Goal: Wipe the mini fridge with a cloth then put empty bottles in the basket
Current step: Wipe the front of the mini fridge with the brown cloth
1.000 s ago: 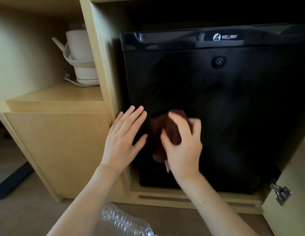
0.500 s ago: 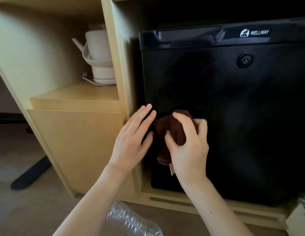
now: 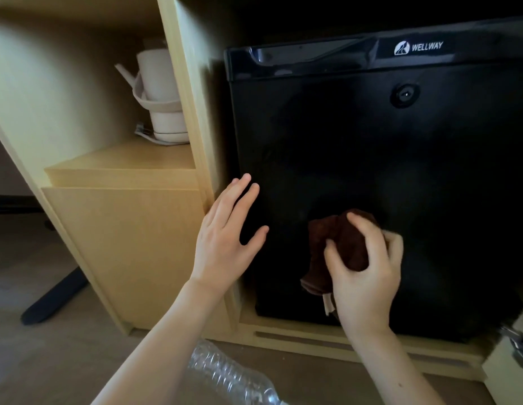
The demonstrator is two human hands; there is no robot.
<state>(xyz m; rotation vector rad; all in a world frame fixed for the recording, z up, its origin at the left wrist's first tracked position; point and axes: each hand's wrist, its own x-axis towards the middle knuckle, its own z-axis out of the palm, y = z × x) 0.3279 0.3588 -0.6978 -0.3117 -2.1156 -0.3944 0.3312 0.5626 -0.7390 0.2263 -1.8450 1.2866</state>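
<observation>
At the bottom centre of the frame a clear, ribbed plastic bottle (image 3: pixel 234 378) is lying on its side on the brown floor (image 3: pixel 35 361), between our two forearms. Above it, at centre left, our left hand (image 3: pixel 225 241) is reaching out with its fingers (image 3: pixel 240 194) straight and slightly spread, holding nothing. They are lying at the left edge of the fridge door, though we cannot tell how firmly they are touching it. To the right of it, our right hand (image 3: pixel 365 276) is gripping a dark brown cloth (image 3: pixel 339 244). Its fingers are curling round the bunched fabric and holding it against the lower middle of the door. A loose corner with a pale tag is hanging below the thumb.

The mini fridge (image 3: pixel 400 171) is filling the right of the frame. It is black and glossy, with a round lock and a white WELLWAY logo near the top. It is sitting inside a pale wooden cabinet (image 3: pixel 125 244), whose metal hinge (image 3: pixel 517 346) is showing at lower right. On the shelf (image 3: pixel 123 162) at upper left a white kettle (image 3: pixel 161 95) is standing. A black furniture foot (image 3: pixel 52 299) is resting on the floor at lower left.
</observation>
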